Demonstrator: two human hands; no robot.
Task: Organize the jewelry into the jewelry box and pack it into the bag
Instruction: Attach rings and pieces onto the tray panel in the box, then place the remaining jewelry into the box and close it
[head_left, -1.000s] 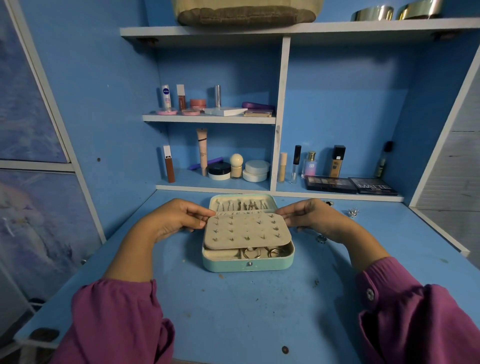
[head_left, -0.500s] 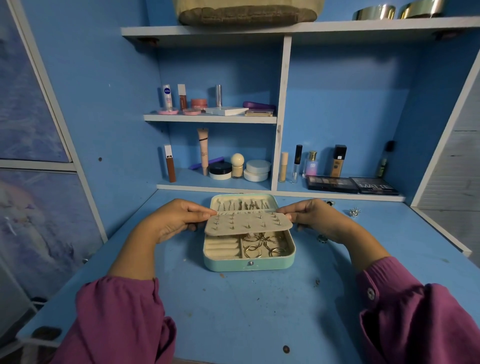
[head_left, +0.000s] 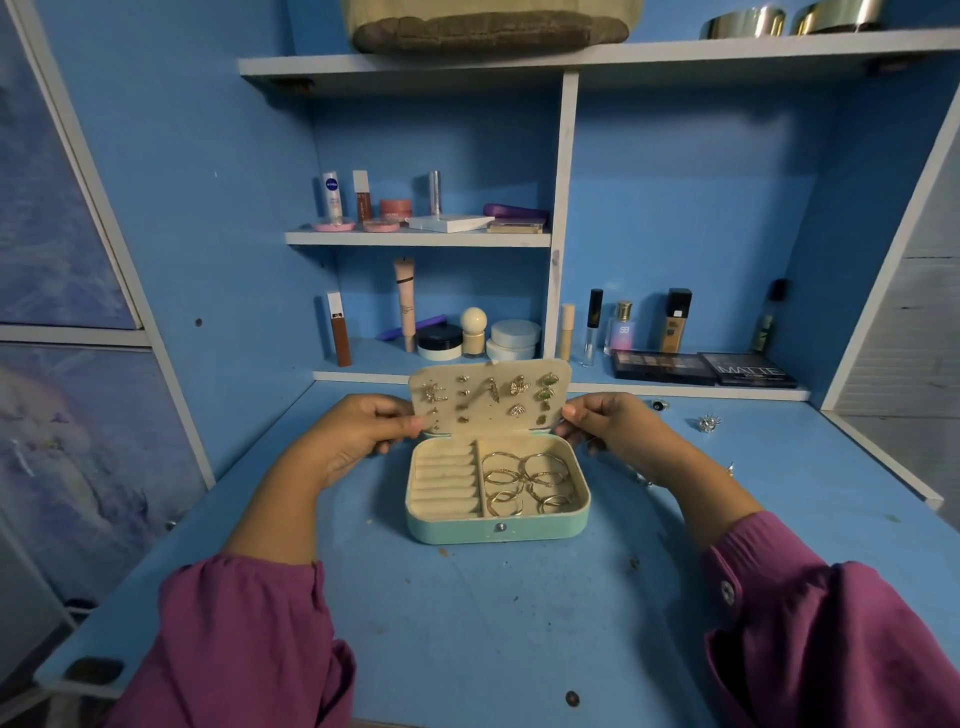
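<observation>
Both hands are now holding the beige earring panel (head_left: 488, 402) raised upright against the lid, the left hand (head_left: 358, 436) and the right hand (head_left: 605, 428) each pinching a side edge, where a second ago it was lying flat over the tray. That lift is exposing the hoop earrings (head_left: 527, 480) and empty ring rolls (head_left: 447, 480) inside the teal jewelry box (head_left: 496, 527) sitting mid-bench. Loose pieces (head_left: 706, 422) are waiting on the bench (head_left: 467, 623) to the right, so sorting probably isn't finished.

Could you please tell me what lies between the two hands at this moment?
In the head view, the raised earring panel of the jewelry box spans the gap between the left hand and right hand, each pinching one side edge.
</observation>
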